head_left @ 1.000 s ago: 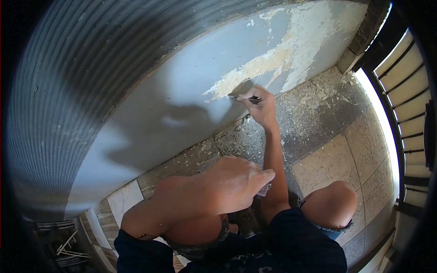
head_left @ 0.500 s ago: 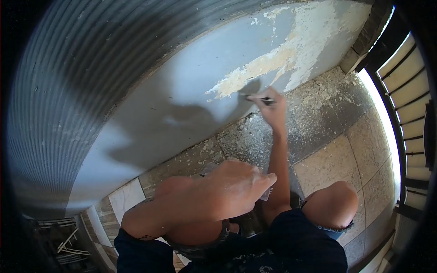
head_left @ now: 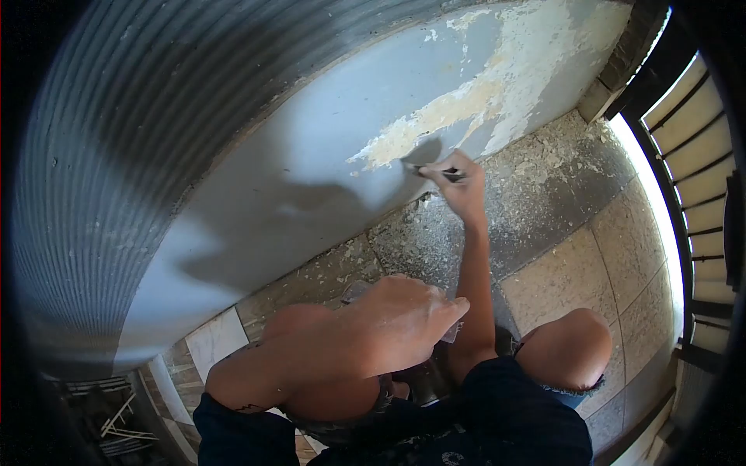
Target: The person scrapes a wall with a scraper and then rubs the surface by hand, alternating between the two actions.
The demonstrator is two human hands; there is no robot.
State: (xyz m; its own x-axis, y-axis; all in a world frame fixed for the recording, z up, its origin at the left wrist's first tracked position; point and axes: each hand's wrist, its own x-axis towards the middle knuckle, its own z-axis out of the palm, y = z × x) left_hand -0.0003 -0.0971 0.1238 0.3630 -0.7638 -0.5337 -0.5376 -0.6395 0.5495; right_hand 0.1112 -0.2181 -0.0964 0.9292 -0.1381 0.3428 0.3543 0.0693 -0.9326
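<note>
My right hand is closed around a small dark-handled scraper. The scraper's tip meets or nearly meets the pale blue wall, just below the edge of a peeled patch of cream and white plaster. Motion blurs the tool, and its blade is hard to make out. Nearer to me, above my bent knee, my left hand is curled with its back turned up and dusted white. It grips a piece of clear plastic, mostly hidden beneath the hand, with edges showing on both sides.
Paint flakes litter the floor along the wall's foot. Ribbed grey cladding covers the wall's other section at left. A dark barred gate stands at right. Thin sticks lie in a dark spot at lower left.
My right hand and the scraper have shifted slightly left along the wall. My left hand stays nearly still, still on the clear plastic.
</note>
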